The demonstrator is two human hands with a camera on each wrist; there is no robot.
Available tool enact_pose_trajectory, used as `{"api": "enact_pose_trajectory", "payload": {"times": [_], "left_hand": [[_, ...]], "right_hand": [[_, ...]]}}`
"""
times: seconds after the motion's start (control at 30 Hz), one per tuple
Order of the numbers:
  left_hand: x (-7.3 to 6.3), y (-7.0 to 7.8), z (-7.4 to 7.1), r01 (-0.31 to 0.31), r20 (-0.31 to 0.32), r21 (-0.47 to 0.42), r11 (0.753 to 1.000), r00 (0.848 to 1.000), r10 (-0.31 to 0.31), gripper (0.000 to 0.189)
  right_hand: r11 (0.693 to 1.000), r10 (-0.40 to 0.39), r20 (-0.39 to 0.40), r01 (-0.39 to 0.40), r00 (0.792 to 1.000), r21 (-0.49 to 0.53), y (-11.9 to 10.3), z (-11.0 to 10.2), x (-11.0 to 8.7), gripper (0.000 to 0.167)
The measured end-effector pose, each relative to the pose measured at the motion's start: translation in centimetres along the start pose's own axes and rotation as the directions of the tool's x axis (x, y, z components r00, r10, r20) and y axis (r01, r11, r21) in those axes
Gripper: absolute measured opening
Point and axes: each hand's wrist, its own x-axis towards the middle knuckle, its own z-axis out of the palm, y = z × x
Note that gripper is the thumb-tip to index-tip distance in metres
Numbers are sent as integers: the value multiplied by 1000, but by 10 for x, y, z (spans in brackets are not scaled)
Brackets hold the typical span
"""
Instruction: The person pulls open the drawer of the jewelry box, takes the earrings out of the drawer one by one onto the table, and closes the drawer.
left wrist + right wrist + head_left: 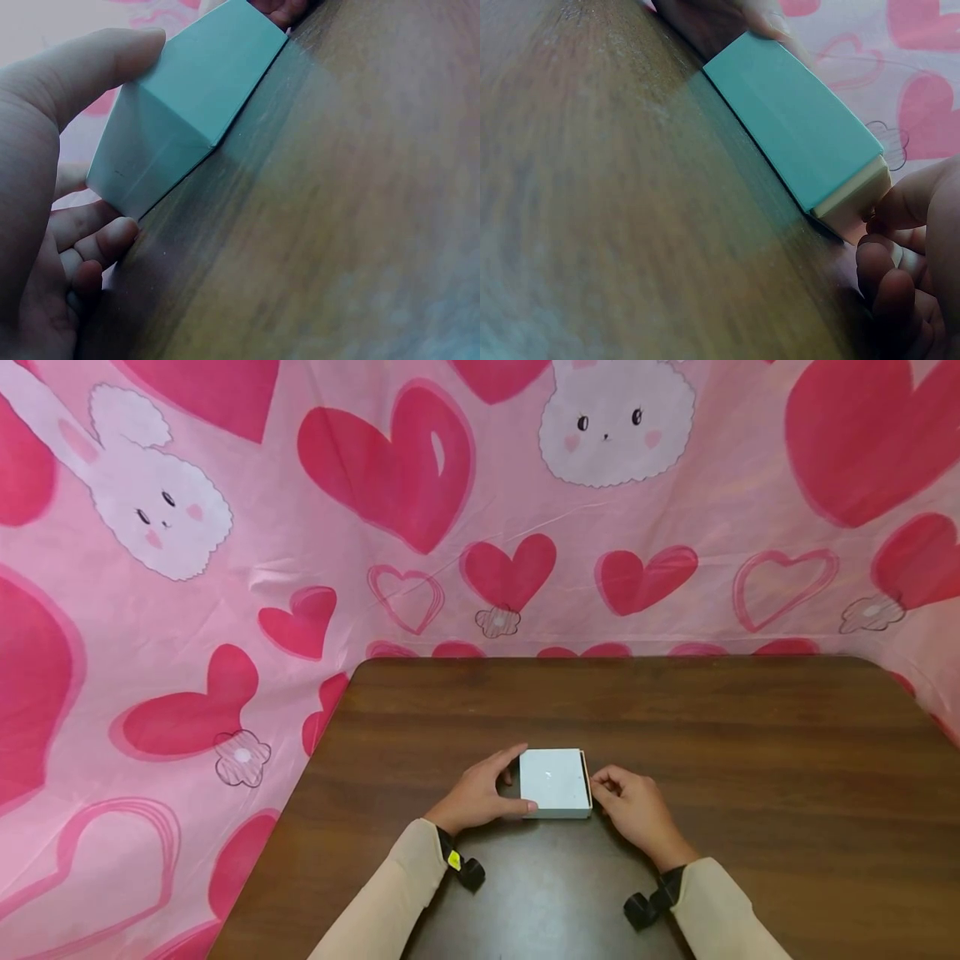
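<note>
A pale mint box sleeve (550, 781) lies flat on the brown table, its light top facing up. My left hand (480, 793) grips its left end, with the thumb (112, 64) on the near side and the other fingers round the far side. From the right end of the sleeve a cream inner drawer (855, 196) sticks out by a narrow strip. At the end face of that drawer, my right hand (633, 806) pinches with thumb and index finger, its other fingers curled below. The pinched spot is mostly hidden by the fingertips.
The dark wooden table (750, 760) stretches out on all sides of the box. Behind it and to the left hangs a pink cloth (315, 527) printed with hearts and rabbits. Black wrist cameras are strapped at both sleeve cuffs, close over the table.
</note>
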Motion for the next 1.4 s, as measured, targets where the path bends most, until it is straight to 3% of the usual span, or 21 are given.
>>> {"api": "enact_pose_trajectory", "payload": {"times": [0.63, 1.4], "left_hand": [[9, 7, -6, -29, -3, 19, 999, 1000, 29, 94], [2, 0, -3, -2, 7, -8, 1000, 1000, 2, 96]], "right_hand": [[999, -48, -36, 48, 998, -9, -2, -9, 5, 6], [1000, -14, 3, 14, 1000, -11, -1, -1, 1, 6]]}}
